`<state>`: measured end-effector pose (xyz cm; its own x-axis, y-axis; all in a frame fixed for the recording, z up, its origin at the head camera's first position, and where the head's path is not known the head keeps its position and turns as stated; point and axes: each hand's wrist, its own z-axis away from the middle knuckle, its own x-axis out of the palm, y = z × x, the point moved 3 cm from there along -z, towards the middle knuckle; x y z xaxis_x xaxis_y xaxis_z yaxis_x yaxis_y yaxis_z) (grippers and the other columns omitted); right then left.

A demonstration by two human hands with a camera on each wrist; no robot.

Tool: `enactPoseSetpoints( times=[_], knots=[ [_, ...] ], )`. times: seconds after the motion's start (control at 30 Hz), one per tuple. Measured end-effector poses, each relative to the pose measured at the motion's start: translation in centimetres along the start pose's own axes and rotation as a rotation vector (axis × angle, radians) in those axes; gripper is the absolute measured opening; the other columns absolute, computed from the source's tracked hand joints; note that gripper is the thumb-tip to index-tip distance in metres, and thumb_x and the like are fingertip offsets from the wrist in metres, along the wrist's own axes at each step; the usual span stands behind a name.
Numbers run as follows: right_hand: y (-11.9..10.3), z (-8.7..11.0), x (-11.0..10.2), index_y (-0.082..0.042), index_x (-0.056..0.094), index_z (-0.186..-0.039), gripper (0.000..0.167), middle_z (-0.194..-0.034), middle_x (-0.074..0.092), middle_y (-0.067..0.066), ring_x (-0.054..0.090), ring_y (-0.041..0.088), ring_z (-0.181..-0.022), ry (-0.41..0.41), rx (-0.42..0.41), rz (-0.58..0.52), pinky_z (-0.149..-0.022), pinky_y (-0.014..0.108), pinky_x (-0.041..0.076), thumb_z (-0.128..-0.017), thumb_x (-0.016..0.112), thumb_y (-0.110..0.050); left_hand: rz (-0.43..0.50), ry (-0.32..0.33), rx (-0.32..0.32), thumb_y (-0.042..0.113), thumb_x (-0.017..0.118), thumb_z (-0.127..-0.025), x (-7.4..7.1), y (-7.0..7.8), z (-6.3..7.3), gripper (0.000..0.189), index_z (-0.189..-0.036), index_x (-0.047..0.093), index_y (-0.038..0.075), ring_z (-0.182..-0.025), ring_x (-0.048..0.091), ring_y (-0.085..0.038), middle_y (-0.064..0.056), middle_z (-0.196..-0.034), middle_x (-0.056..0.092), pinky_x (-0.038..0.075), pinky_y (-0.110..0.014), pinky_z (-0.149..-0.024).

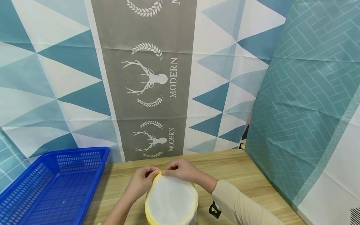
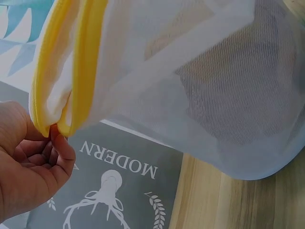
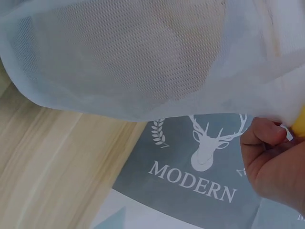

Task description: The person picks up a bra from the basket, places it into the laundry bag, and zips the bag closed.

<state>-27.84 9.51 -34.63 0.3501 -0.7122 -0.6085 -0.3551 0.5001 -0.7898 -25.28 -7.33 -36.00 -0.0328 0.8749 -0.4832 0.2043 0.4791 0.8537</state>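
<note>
A white mesh laundry bag (image 1: 172,200) with a yellow zipper (image 1: 147,214) round its lid stands upright on the table. My left hand (image 1: 141,182) pinches the zipper edge at the far side of the rim, thumb against fingertips. Close beside it, my right hand (image 1: 182,170) pinches the same stretch of edge. From the left wrist view, two yellow zipper bands (image 2: 86,62) meet at the left fingertips. Something greyish and tan (image 2: 233,90) shows blurred through the mesh; its kind is unclear. The zipper pull is hidden by the fingers.
On the left stands a blue plastic basket (image 1: 102,168) with perforated walls. A small black tag-like item (image 1: 215,210) is by the right sleeve. The wooden table (image 1: 225,162) meets a patterned cloth backdrop (image 1: 152,109) behind and a teal cloth (image 1: 303,109) at right.
</note>
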Motion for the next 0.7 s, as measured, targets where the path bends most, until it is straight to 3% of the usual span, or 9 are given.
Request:
enactPoseSetpoints(
  times=[0.2, 0.37, 0.7],
  knots=[
    [-0.30, -0.16, 0.19, -0.014, 0.074, -0.089, 0.020, -0.081, 0.068, -0.004, 0.056, 0.004, -0.066, -0.011, -0.031, 0.030, -0.059, 0.020, 0.047, -0.086, 0.067, -0.033, 0.018, -0.011, -0.006, 0.010, 0.061, -0.089, 0.17, 0.29, 0.05, 0.011, -0.093, 0.070, 0.006, -0.068, 0.055, -0.010, -0.002, -0.081, 0.066, 0.045, -0.020, -0.058],
    [-0.38, 0.01, 0.09, -0.012, 0.074, -0.083, 0.019, -0.076, 0.067, -0.002, 0.056, 0.007, -0.060, -0.005, -0.012, -0.001, -0.053, 0.021, 0.046, -0.086, 0.068, -0.030, 0.029, -0.016, -0.018, 0.010, 0.061, -0.090, 0.24, 0.30, -0.02, 0.011, -0.093, 0.070, 0.006, -0.069, 0.055, -0.011, -0.002, -0.082, 0.067, 0.046, -0.021, -0.058],
    [0.04, 0.13, -0.07, -0.009, 0.074, -0.087, 0.019, -0.082, 0.069, 0.004, 0.057, 0.008, -0.060, 0.000, -0.011, -0.097, -0.052, 0.022, 0.046, -0.088, 0.065, -0.026, 0.045, -0.010, -0.028, 0.011, 0.061, -0.090, 0.31, 0.40, 0.01, 0.011, -0.093, 0.070, 0.005, -0.066, 0.055, -0.010, -0.003, -0.081, 0.066, 0.047, -0.021, -0.057]
  ],
)
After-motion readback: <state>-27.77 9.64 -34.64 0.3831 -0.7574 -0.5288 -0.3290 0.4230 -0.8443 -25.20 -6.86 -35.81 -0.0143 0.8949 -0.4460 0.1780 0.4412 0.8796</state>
